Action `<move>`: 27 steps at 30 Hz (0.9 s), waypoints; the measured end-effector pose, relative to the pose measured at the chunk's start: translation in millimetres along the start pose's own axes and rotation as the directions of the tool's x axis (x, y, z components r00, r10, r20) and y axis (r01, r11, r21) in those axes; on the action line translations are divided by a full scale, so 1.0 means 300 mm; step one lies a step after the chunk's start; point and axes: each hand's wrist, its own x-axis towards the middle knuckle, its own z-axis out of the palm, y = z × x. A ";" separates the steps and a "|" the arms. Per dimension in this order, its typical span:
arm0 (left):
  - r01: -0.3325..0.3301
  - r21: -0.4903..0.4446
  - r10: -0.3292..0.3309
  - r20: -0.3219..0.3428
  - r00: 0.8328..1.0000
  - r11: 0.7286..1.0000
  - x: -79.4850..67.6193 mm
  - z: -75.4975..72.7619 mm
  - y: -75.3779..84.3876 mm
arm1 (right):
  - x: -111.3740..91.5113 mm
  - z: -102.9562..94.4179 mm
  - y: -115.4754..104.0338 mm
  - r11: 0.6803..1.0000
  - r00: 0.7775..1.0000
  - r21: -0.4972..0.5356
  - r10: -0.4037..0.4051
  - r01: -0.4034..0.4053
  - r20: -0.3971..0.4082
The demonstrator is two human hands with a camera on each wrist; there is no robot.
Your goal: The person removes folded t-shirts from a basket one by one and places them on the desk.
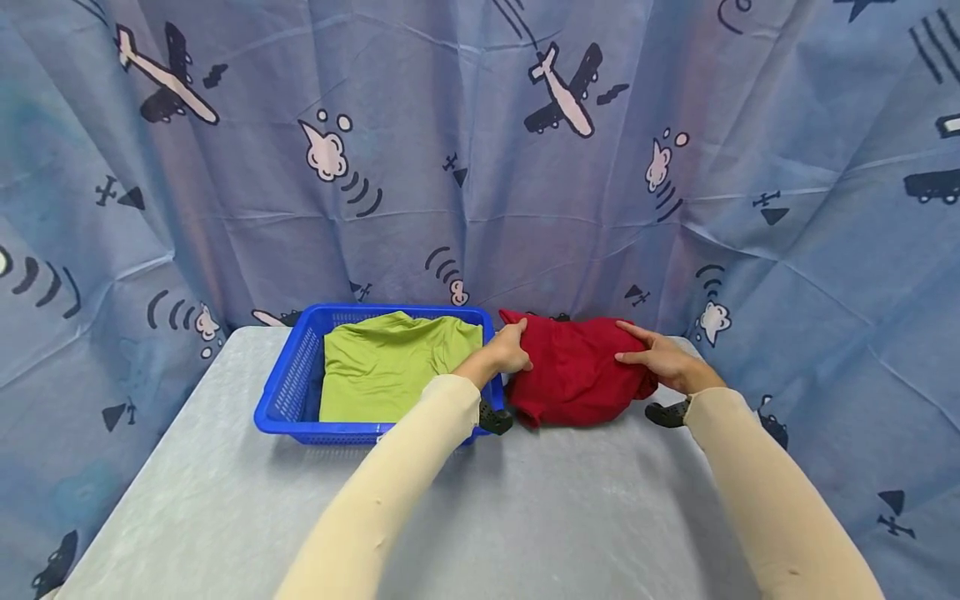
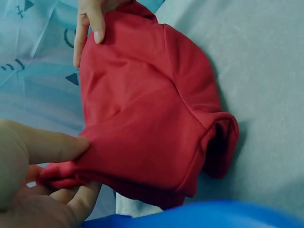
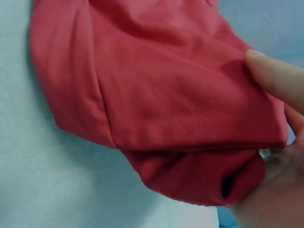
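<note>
A folded, rumpled red shirt (image 1: 573,371) lies at the back of the table, right beside the basket. My left hand (image 1: 508,348) pinches its left edge, thumb on top and fingers underneath in the left wrist view. At the right edge my right hand (image 1: 663,360) grips the cloth, its thumb on the upper face. A seam and a short sleeve-like opening (image 2: 221,142) hang toward the near side. In the right wrist view, a loose fold of the red shirt (image 3: 199,175) droops below the main layer; the fingers behind the cloth are partly hidden.
A blue plastic basket (image 1: 279,392) stands to the left, holding a flat lime-green cloth (image 1: 382,375) with darker fabric beneath it. The pale grey table (image 1: 525,508) stretches toward me. Behind it hangs a blue curtain (image 1: 420,183) printed with planes.
</note>
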 end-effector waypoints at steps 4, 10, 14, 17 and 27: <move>0.027 0.060 -0.028 0.010 1.000 0.998 0.009 0.015 0.007 | 0.012 0.011 0.016 0.999 1.000 -0.050 0.016 -0.017 -0.006; 0.049 0.111 -0.052 0.019 0.998 0.993 0.022 0.025 0.016 | 0.020 0.015 0.029 0.995 0.999 -0.097 0.016 -0.019 -0.031; 0.060 0.098 -0.061 0.007 0.998 0.993 0.021 0.026 0.018 | 0.020 0.010 0.023 0.992 0.999 -0.124 0.027 -0.031 -0.033; 0.060 0.049 -0.061 0.018 0.998 0.997 0.012 0.020 0.021 | 0.013 0.006 0.012 0.979 0.997 -0.188 0.070 -0.075 -0.035; 0.034 0.006 -0.034 -0.005 0.999 0.999 -0.034 -0.028 0.022 | -0.024 0.008 -0.038 0.951 0.994 -0.289 0.111 -0.112 -0.020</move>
